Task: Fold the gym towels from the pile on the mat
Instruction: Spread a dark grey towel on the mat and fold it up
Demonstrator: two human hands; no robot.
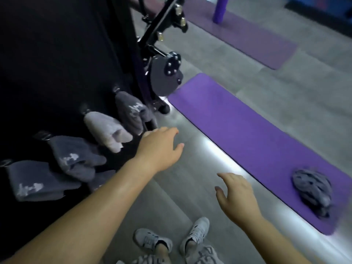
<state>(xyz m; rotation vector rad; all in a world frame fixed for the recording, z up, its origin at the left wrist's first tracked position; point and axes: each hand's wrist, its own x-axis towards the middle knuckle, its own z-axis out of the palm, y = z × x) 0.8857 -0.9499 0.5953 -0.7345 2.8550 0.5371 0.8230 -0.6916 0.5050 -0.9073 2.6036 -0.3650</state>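
A purple mat (247,130) lies on the grey floor to my right. On its near end sits a crumpled grey patterned towel pile (312,191). Several grey towels hang from clips on a dark wall at the left: a dark one (131,113), a pale one (106,130), and two more dark ones (74,155) (34,181). My left hand (162,147) is stretched forward, fingers relaxed and holding nothing, close to the hanging towels. My right hand (236,193) hovers lower over the floor, fingers loose and empty, left of the mat.
A black gym machine frame (163,71) stands at the mat's far end. A second purple mat (247,37) and a purple roller (220,10) lie further back. My grey shoes (194,235) stand on the floor at the bottom.
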